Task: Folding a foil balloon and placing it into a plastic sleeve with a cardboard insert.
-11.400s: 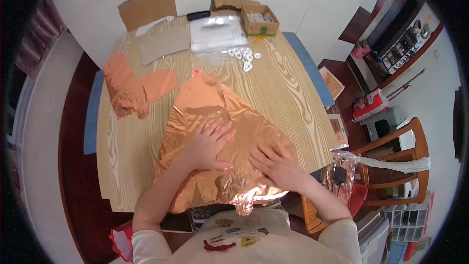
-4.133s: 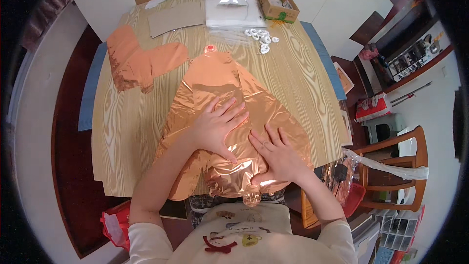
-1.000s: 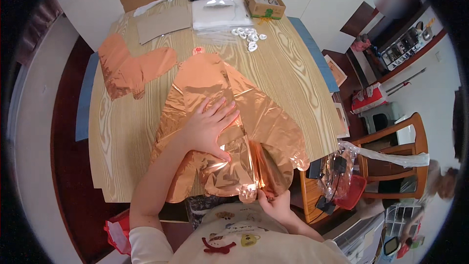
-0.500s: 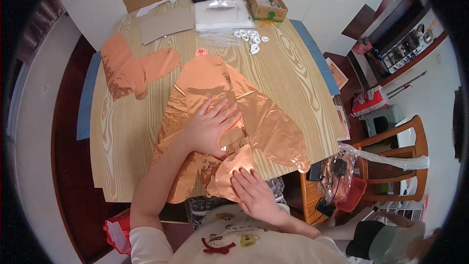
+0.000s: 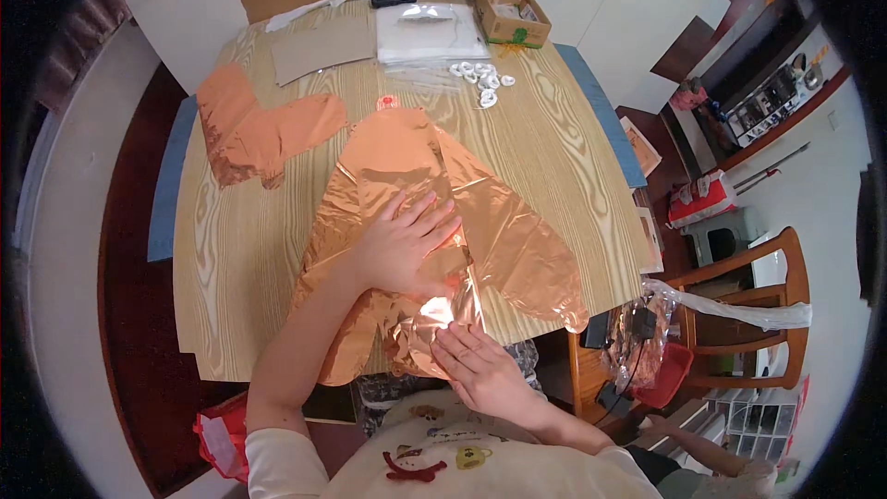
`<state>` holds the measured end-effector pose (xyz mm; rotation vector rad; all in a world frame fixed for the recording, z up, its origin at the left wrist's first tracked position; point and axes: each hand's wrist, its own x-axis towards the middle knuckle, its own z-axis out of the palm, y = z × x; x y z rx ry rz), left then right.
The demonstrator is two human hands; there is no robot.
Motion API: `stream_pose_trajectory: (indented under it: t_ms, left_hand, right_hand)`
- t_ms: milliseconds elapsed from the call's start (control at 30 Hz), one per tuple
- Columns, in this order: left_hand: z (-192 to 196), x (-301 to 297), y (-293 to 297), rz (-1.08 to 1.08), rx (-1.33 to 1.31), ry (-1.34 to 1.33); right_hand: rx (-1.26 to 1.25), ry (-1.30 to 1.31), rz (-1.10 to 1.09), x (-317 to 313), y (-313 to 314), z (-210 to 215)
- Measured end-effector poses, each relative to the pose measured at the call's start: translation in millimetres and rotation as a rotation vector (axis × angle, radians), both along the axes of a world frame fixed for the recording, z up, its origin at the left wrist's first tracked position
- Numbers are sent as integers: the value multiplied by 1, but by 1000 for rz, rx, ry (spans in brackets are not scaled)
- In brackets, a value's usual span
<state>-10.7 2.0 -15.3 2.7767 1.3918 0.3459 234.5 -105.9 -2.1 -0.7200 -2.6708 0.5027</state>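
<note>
A flat copper-coloured foil balloon (image 5: 517,245) lies spread over the near middle of the table, creased and shiny, its lower part hanging past the front edge. My left hand (image 5: 402,245) rests on its middle, open, with the fingers spread. Close to the table's front edge, my right hand (image 5: 480,370) lies on a near lobe of the foil, fingers outstretched side by side; its thumb is partly hidden. A second copper foil balloon (image 5: 249,125) lies flat at the far left, and neither hand touches it.
On the wooden table (image 5: 591,185) stand a small cardboard box (image 5: 516,32), a stack of clear plastic sleeves (image 5: 430,35) and several white ribbon coils (image 5: 488,83). Grey cardboard (image 5: 323,55) lies at the back left. A wooden chair (image 5: 739,314) stands at the right; another person's arm (image 5: 698,448) shows lower right.
My right hand has shifted slightly left and down on the near lobe, and the foil there has creased and caught the light. My left hand stays in place. The other person at right has moved.
</note>
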Motion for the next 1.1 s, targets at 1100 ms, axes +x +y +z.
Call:
stream_pose_trajectory:
  t_ms: [1100]
  left_hand:
    - [10, -2, -1, -29, -49, -38]
  right_hand:
    - [236, -306, 106, 27, 83, 17]
